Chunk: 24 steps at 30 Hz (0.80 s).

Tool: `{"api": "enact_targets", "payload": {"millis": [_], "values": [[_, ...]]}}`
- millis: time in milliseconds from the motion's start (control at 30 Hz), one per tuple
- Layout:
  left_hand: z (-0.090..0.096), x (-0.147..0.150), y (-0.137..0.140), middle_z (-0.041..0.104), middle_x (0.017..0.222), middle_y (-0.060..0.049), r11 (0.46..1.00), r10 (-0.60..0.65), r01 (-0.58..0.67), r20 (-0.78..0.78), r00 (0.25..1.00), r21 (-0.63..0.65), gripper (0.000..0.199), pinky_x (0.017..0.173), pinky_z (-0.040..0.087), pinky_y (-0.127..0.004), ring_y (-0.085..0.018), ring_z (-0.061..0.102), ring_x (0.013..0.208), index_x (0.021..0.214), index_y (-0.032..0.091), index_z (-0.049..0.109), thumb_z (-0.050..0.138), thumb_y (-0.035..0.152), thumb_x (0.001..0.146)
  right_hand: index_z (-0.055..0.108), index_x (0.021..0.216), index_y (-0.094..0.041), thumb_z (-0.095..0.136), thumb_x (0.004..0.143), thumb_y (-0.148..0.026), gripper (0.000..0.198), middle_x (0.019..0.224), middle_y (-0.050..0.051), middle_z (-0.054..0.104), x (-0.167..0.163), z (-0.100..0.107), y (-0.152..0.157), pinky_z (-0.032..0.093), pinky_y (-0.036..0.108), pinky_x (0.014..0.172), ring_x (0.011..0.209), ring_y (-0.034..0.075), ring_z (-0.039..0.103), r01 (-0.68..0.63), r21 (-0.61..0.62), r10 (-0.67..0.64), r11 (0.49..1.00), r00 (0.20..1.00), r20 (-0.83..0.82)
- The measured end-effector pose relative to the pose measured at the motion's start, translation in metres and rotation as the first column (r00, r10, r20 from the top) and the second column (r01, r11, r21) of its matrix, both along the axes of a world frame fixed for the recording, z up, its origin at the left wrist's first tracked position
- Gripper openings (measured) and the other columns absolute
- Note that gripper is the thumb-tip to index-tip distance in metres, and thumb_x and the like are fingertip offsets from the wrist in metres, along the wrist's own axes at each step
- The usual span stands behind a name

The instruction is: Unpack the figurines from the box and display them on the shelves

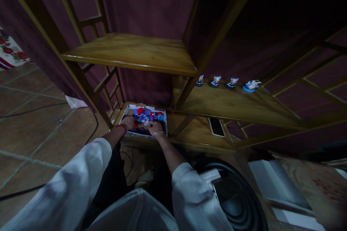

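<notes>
A shallow white cardboard box [167,117] sits on the lowest wooden shelf, holding several small figurines [148,112] with blue, purple, red and black round bases. My left hand [128,122], with a red bead bracelet at the wrist, reaches in over the box's left side; its fingers are too dark to read. Inside the right part of the box, my right hand [155,127] has its fingers closed at a small pale-blue and white figurine [146,123]. A thin bracelet circles that wrist. Dim light and small size blur the figurines' details.
Several figurines [232,83] stand in a row on the higher right shelf [238,110]. A white-rimmed dark tray [217,127] lies on the lower shelf. Above the box is a wooden shelf [130,52]. A black round stool [244,202] bears a phone-like object [227,189]. Cables [35,109] cross the floor.
</notes>
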<state>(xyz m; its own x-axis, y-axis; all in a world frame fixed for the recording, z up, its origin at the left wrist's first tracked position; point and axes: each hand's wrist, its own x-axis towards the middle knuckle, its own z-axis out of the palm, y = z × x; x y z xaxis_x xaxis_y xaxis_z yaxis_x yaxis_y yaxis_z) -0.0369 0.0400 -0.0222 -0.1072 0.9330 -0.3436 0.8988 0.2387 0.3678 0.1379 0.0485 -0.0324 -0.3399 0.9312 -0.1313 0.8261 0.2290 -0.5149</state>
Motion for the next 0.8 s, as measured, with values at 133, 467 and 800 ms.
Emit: {"api": "enact_targets", "payload": {"millis": [133, 467, 800], "values": [[0.003, 0.006, -0.004, 0.062, 0.098, -0.015, 0.997, -0.072, 0.073, -0.17, 0.983, -0.002, 0.014, 0.085, 0.041, -0.032, -0.026, 0.053, 0.102, 0.08, 0.013, 0.061, 0.055, 0.016, 0.068, 0.068, 0.081, -0.023, 0.045, 0.077, -0.017, 0.025, 0.09, 0.001, 0.068, 0.0, 0.001, 0.0, 0.042, 0.02, 0.073, 0.083, 0.015, 0.06, 0.004, -0.009, -0.004, 1.0, 1.0, -0.002], [-0.002, 0.002, -0.002, 0.061, 0.099, -0.013, 0.993, -0.095, 0.102, -0.112, 0.989, 0.056, 0.025, 0.088, 0.04, -0.031, -0.025, 0.053, 0.103, 0.09, 0.016, 0.058, 0.058, 0.017, 0.065, 0.068, 0.087, -0.025, 0.045, 0.079, -0.021, 0.025, 0.092, 0.0, 0.068, -0.001, 0.0, 0.0, 0.042, 0.02, 0.072, 0.085, 0.014, 0.061, 0.032, 0.001, -0.032, 0.999, 0.999, 0.018], [0.009, 0.005, -0.006, 0.064, 0.09, -0.01, 0.997, -0.071, 0.068, -0.135, 0.988, -0.028, 0.016, 0.077, 0.043, -0.026, -0.023, 0.057, 0.094, 0.077, 0.018, 0.063, 0.057, 0.027, 0.067, 0.068, 0.088, -0.025, 0.044, 0.08, -0.022, 0.025, 0.096, 0.001, 0.067, -0.001, -0.007, 0.002, 0.043, 0.021, 0.076, 0.088, 0.015, 0.06, 0.047, 0.047, -0.047, 0.998, 0.999, 0.001]]}}
